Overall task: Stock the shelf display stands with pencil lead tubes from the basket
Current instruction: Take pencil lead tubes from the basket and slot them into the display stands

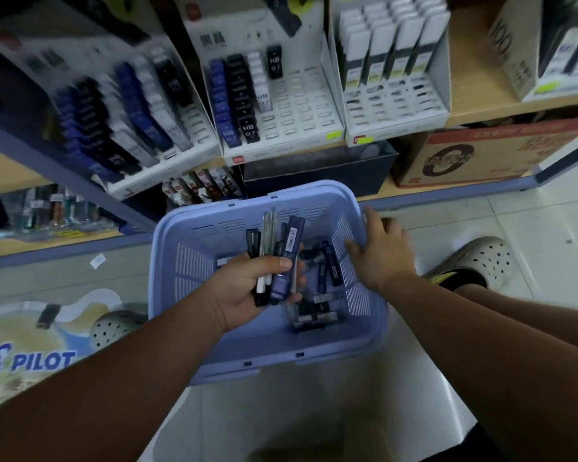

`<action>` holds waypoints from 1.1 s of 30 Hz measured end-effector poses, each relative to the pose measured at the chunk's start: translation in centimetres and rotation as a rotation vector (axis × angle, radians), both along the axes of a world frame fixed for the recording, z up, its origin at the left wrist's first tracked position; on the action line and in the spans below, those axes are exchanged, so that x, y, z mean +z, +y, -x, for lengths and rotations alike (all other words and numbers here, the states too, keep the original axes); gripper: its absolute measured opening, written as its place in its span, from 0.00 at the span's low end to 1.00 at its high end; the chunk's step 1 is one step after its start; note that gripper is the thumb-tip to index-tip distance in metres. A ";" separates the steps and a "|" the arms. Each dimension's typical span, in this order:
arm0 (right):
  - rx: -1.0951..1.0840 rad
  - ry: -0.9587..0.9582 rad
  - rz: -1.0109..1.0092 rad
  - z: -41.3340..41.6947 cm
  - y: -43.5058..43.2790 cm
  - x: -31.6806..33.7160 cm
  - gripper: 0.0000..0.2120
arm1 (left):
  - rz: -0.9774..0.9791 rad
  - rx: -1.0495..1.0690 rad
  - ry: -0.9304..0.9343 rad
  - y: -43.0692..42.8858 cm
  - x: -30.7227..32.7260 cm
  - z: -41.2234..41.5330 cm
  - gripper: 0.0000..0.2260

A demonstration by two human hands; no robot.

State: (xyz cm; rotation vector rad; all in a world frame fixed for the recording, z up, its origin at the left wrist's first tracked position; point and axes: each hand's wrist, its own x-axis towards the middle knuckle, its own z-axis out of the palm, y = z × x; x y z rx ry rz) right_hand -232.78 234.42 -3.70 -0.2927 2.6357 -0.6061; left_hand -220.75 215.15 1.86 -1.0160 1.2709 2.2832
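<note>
A light blue plastic basket [194, 295] stands on the floor below the shelf. My left hand [247, 291] is over the basket and grips a bundle of pencil lead tubes [281, 248], black, white and blue. More tubes [317, 311] lie on the basket's bottom. My right hand [381, 255] rests on the basket's right rim with its fingers spread, holding nothing. On the shelf above stand white display stands: the middle one [301, 108] has blue, black and white tubes at its left and several empty slots at its right; the left one [131, 121] is fuller.
A third stand [394, 81] with tall white packs is at the right, beside a red cardboard box [474, 155]. A dark tray [317, 175] sits behind the basket. My feet in perforated clogs [481, 258] flank the basket. A Pilot floor sticker [40, 358] is at the left.
</note>
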 end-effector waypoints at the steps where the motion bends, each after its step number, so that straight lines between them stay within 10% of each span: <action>1: 0.006 0.061 -0.015 -0.1 -0.4 1.4 0.30 | 0.010 0.037 0.013 0.1 1.3 -0.2 0.07; 8: 0.039 -0.364 0.598 -3.2 -5.0 13.4 0.24 | 0.184 0.091 0.069 -0.1 9.9 -2.2 0.13; 21: 0.084 -0.576 0.831 -5.0 -6.8 21.8 0.11 | 0.179 0.175 0.161 -1.0 15.9 -4.2 0.19; 33: 0.062 -0.774 0.906 -1.7 -13.6 21.2 0.20 | 0.085 0.333 0.230 -6.6 14.1 -1.9 0.20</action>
